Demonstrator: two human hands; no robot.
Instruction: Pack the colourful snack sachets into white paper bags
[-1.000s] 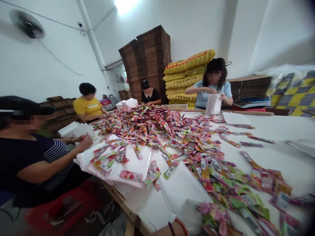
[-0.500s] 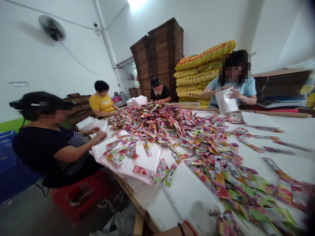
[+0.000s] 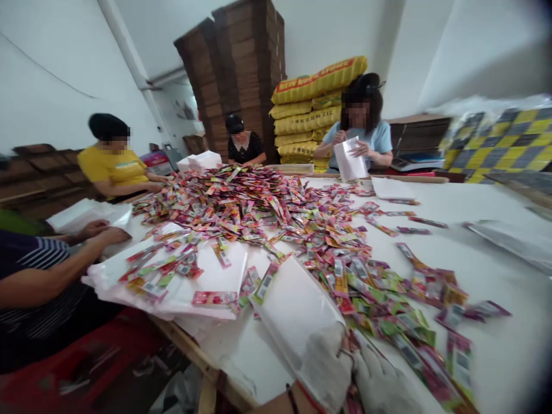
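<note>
Both of my hands wear whitish-grey gloves at the bottom of the view. My left hand (image 3: 325, 365) is closed on the near end of a white bag (image 3: 297, 299), which lies slanting over the table edge side. Close beside it is my right hand (image 3: 383, 376), its fingers curled near the bag's end; what they hold is hidden by blur and the gloves. A bit of reddish-pink wrapper shows between the two hands. Small colourful packets (image 3: 401, 328), pink, green and orange, lie spread just beyond and to the right of my hands.
A big heap of packets (image 3: 259, 201) covers the middle of the white table (image 3: 483, 247). White bags (image 3: 219, 267) with packets on top lie left. Several co-workers sit around; one holds a white bag (image 3: 351, 160). Clear plastic (image 3: 513, 241) lies right. Yellow sacks (image 3: 297, 126) stand behind.
The view has swung right and down. My right glove has come into sight beside my left one, and the white bag's left edge now stands out from the table.
</note>
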